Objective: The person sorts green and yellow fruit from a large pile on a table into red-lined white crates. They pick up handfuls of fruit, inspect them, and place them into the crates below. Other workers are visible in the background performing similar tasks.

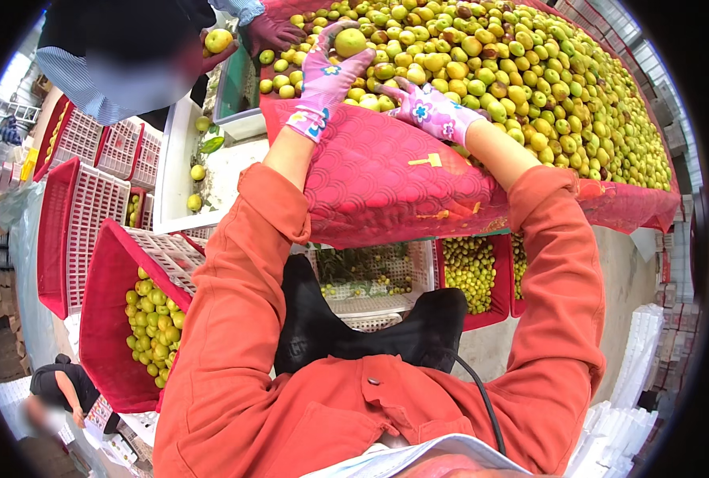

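My left hand (332, 74), in a pink floral glove, holds a round yellow-green fruit (350, 42) between thumb and fingers, above the near left edge of a large fruit pile (527, 77). My right hand (431, 111), gloved alike, rests at the pile's near edge, palm down, its fingertips among the fruits; whether it grips one is hidden. The pile lies on a table draped in red patterned cloth (384, 173). The cloth's bare front part lies below both hands.
A white tray (172, 173) with a few fruits and a leaf adjoins the table at left. Red-lined crates (106, 334) stand at lower left, others (501, 281) under the table. A co-worker (121, 54) at upper left holds a fruit; another person's gloved hand (273, 31) touches the table.
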Demonstrator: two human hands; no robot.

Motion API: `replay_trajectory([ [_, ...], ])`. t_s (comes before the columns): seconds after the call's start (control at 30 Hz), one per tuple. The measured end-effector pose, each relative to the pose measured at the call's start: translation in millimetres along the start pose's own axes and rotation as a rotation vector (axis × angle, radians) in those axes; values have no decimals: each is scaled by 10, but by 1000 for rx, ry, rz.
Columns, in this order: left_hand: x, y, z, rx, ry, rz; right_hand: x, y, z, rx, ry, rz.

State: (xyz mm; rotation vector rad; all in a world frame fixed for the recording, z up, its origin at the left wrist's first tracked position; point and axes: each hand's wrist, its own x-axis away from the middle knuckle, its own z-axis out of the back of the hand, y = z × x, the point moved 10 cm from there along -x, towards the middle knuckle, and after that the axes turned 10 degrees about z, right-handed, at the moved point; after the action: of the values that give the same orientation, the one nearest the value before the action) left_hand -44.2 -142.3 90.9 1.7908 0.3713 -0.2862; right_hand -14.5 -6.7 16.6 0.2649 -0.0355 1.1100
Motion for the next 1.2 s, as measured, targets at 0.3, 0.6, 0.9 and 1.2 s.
replay_trajectory([
  [0.3,-60,-18,154,-163,103,-70,-579,633,-54,277,115,-230],
  [0.6,-97,-227,334,397,122,-32,880,1806,609,-363,915,-844],
  [0.9,-61,-41,334,188,195,-85,1695,1533,656,-56,685,-803],
  [1.2,-81,-35,374,250,159,-165,846,701,310,-68,57,-375],
])
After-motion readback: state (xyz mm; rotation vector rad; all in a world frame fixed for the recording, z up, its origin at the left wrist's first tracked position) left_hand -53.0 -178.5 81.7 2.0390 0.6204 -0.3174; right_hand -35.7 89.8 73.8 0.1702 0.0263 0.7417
